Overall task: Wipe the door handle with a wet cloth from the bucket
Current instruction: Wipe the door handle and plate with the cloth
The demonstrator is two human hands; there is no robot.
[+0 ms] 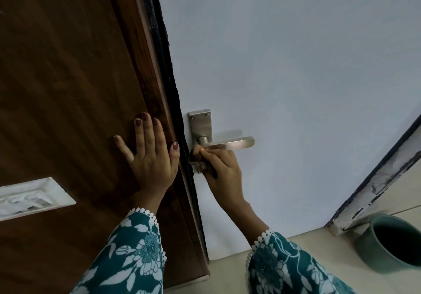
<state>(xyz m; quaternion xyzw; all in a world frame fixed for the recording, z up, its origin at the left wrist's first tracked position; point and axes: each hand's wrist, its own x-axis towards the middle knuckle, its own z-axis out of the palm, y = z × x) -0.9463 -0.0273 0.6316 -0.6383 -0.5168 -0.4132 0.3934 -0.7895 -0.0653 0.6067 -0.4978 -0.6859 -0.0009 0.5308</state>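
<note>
A brushed-metal door handle [230, 142] with a back plate sits on the pale door [296, 77]. My right hand [224, 170] is closed around a small dark cloth [197, 157], pressed against the lower plate just under the lever's base. Most of the cloth is hidden by my fingers. My left hand [151, 154] lies flat with fingers spread on the brown wooden frame [68, 77] left of the handle. A teal bucket [391, 243] stands on the floor at lower right; its inside is dark.
A white carved panel [34, 198] is set into the brown wood at the left. A worn white-and-black door edge [376, 182] runs diagonally at the right, above the bucket. Beige floor [227, 271] lies below the door.
</note>
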